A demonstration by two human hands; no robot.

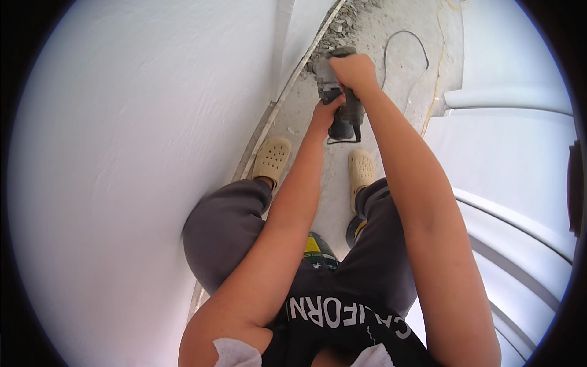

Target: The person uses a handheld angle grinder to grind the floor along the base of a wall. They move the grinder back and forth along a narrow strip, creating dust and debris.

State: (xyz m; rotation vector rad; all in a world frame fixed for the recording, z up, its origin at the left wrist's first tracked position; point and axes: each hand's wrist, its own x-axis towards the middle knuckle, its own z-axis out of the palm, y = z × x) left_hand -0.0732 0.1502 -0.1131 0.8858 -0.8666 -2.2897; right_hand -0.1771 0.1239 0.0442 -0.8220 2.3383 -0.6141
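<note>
White plastered wall (134, 171) fills the left of the frame, meeting a dusty grey concrete floor (403, 67) along a chased groove with rubble (345, 18) at upper centre. Just right of that groove, the left hand (323, 113) wraps its fingers around the rear body of a dark grey handheld power grinder (339, 101), while the right hand (353, 70) closes over its top. Cream perforated clogs (272, 158) stand below, a black cable (406, 46) loops behind, and a white curved fixture (513, 159) occupies the right.

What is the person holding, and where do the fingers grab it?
A dark power tool. The right hand grips its top end near the wall's base; the left hand holds the body lower down.
</note>
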